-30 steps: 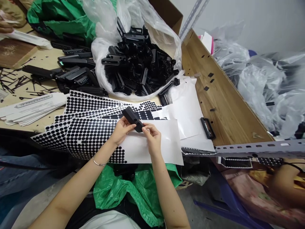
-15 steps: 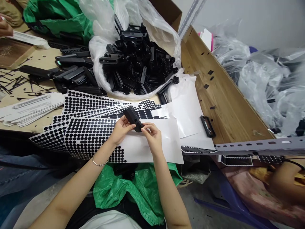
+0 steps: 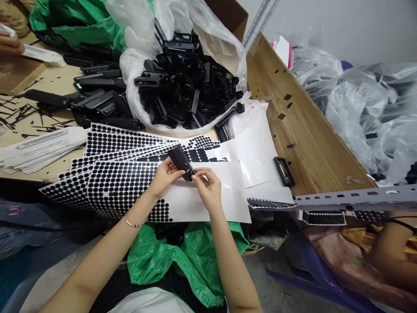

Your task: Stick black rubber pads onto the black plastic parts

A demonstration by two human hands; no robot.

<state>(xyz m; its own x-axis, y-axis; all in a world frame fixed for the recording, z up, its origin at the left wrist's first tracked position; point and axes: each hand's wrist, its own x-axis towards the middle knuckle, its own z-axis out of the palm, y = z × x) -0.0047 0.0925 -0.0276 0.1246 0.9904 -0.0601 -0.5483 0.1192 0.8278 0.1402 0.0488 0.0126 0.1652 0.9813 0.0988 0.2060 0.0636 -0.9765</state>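
Observation:
My left hand (image 3: 165, 178) grips a black plastic part (image 3: 180, 161), an oblong piece with small openings near its lower end. The part is tilted, its upper end pointing away to the left. At the lower end, the closed thumb and fingers of my right hand (image 3: 207, 186) pinch the edge; whether they also hold something small, I cannot make out. Just beneath both hands lies a white sheet of round black stickers (image 3: 122, 187), its right portion bare of dots. More sticker sheets (image 3: 117, 141) are fanned out behind it.
A clear plastic bag (image 3: 132, 82) full of black parts stands behind the sheets. Loose black parts (image 3: 100, 102) and a stack of white paper strips (image 3: 48, 145) lie left. A wooden board (image 3: 309, 143) borders the right. A green bag (image 3: 192, 261) hangs below. Another person's hand (image 3: 11, 43) is far left.
The part has turned slightly in my hands, and my right fingertips have shifted a little at its lower end. At far left, the other person's hand has moved inward.

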